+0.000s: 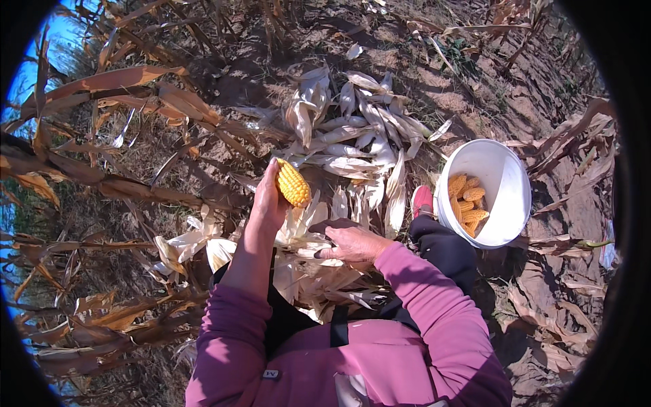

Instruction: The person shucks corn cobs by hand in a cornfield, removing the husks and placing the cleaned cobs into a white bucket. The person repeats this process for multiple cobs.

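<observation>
A bare yellow corn cob [293, 183] is in my left hand [270, 201], raised over the left side of the husks, its kernels facing up. My fingers wrap its far side and are partly hidden. Lower and to the right, my right hand [356, 243] is at the pale dry corn husks [295, 234] in front of my lap, thumb and fingers closing on them. Shadow covers some of its fingertips. Beyond both hands lies a pile of ears in whitish husks [363, 139] on the ground.
A white bucket [510, 203] with several yellow-orange cobs [469, 203] inside stands at the right, beside my red shoe [422, 201]. Dry corn stalks [102, 178] lean in along the left. Dead leaves [553, 319] litter the brown soil at the lower right.
</observation>
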Tool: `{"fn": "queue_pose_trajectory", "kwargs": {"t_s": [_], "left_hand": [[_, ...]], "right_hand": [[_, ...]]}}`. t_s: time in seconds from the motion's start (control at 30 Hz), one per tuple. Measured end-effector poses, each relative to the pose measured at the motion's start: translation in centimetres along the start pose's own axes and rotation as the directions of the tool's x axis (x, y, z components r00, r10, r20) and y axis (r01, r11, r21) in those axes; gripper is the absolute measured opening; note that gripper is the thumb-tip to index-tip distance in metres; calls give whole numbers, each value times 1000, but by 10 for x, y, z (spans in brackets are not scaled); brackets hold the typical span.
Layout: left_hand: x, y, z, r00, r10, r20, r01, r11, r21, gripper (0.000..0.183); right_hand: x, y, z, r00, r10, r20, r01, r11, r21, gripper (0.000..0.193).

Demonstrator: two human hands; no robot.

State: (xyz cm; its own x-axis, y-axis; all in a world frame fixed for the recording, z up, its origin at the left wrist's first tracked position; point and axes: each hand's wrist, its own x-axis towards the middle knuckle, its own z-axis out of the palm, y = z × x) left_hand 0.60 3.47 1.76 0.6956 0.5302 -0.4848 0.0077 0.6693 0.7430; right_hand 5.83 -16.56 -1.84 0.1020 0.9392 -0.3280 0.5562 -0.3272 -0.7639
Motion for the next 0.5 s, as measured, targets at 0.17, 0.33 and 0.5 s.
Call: {"fn": "queue_pose_trajectory", "kwargs": {"t_s": [0.17, 0.33, 0.5], "left_hand": [[-9, -7, 8, 992, 87, 89, -109, 955, 275, 36], [-21, -20, 23, 967, 75, 242, -167, 907, 387, 37], [-17, -13, 20, 933, 82, 352, -254, 842, 476, 29]], "right_hand": [[6, 11, -29, 852, 56, -521, 287, 782, 553, 74], [11, 10, -22, 763, 10, -647, 242, 923, 300, 80], [2, 20, -31, 911, 164, -378, 321, 293, 900, 59]]}}
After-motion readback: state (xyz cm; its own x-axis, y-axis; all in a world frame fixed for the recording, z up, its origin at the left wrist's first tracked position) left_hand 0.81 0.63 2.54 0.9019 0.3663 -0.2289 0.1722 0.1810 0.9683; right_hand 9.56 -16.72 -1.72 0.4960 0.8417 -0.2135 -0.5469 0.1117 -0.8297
